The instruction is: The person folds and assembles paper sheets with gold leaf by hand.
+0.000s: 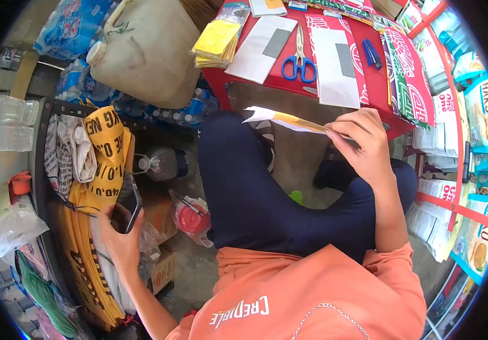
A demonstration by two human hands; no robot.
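Note:
My right hand (363,139) pinches one end of a folded white and yellow-orange paper (290,120), seen nearly edge-on above my lap. Its far end points left and looks uneven. Low on the left, my left hand (120,232) is closed around a dark smartphone (132,201). On the red table (238,73) in front of my knees lie blue-handled scissors (299,63), a blue stapler (372,55) and two white paper pieces with grey patches, one on the left (255,45) and one on the right (334,79).
A stack of yellow packets (216,41) sits at the table's left corner. Beside it stands a large jerrycan (147,54) over bottled water packs. Yellow printed sacks (105,158) lie near my left hand. Shelved goods behind a red frame (453,141) line the right side.

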